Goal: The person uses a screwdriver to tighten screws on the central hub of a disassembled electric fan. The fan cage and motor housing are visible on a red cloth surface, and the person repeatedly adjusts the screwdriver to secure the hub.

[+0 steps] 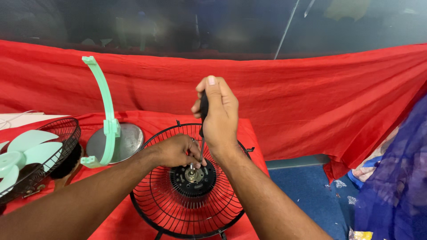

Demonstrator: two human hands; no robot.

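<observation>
Black-handled screwdriver [203, 116] gripped upright in closed right hand [219, 116], tip set at motor hub [193, 177], left hand [176, 151] fingers pinched there, possibly on a screw, black wire fan guard [187, 209] beneath.

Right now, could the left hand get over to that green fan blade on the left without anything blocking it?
Probably yes. The left hand rests at the motor hub inside the black wire guard, and the green fan blade lies uncovered in the other guard half. Only the mint bracket stands between them, and it looks easy to pass.
</observation>
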